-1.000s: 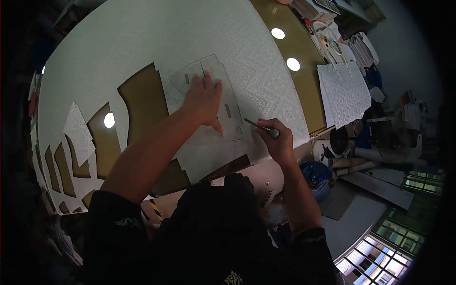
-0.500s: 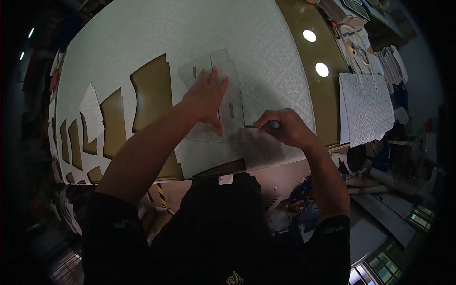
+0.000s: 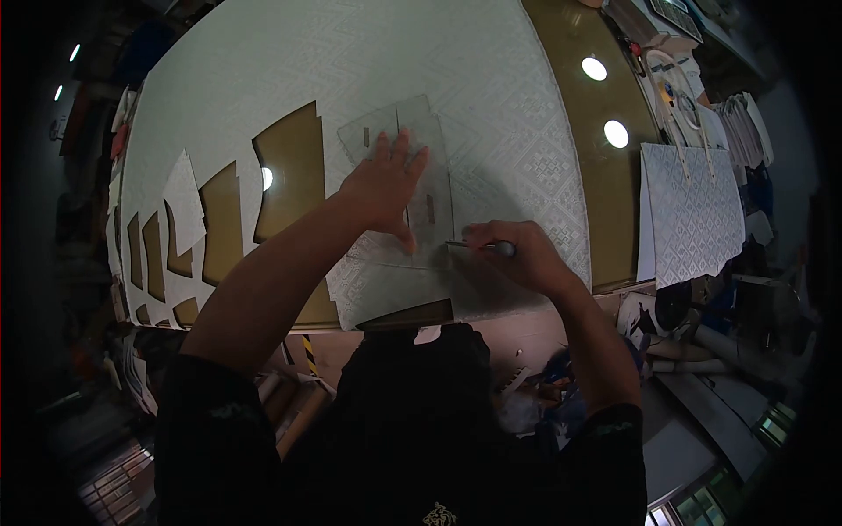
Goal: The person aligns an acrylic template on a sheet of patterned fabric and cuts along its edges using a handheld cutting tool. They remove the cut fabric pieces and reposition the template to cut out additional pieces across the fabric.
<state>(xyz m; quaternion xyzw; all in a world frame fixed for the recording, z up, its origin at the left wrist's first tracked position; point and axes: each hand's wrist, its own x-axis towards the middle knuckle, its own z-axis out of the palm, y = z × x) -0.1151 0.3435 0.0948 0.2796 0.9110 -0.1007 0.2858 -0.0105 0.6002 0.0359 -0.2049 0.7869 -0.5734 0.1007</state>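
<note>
A clear template (image 3: 421,114) with small brown tape strips lies on a pale patterned sheet (image 3: 517,114). My left hand (image 3: 386,188) is open on top of it, fingers spread and pressing down, thumb toward the near edge. In my right hand (image 3: 522,254), closed around its handle, is a slim grey-handled craft knife (image 3: 502,249). Its thin tip meets the template's right edge, close to the near right corner. The exact contact with the sheet is too small to make out.
Several cut-out gaps (image 3: 294,175) in the sheet bare the brown tabletop (image 3: 605,202). A loose pointed piece (image 3: 184,202) lies among them at left. A patterned panel (image 3: 693,210) hangs over the right edge, near looped white handles (image 3: 671,96). Rolls (image 3: 303,408) stand below the table.
My right hand has drawn the knife a little toward me along the template's right edge. My left hand stays pressed on the template. The whole view has shifted slightly.
</note>
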